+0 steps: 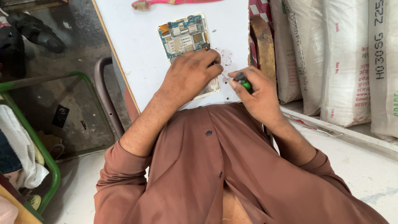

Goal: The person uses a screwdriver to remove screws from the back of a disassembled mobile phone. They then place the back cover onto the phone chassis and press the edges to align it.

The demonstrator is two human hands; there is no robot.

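An opened phone (184,35) with its back cover off lies on the white table (137,45), its blue circuit board showing. My left hand (188,74) rests on the phone's lower half, fingers curled down and covering it. My right hand (253,93) grips a small screwdriver with a green and black handle (244,83); its thin shaft points left toward the fingers of the left hand. Several tiny screws (226,58) lie on the table just right of the phone.
A pink toothbrush (166,3) lies at the table's far edge. White printed sacks (340,54) stand to the right, with a curved wooden piece (262,45) beside them. A green metal frame (45,161) and a dark chair back (105,95) are at left, black shoes (35,31) beyond.
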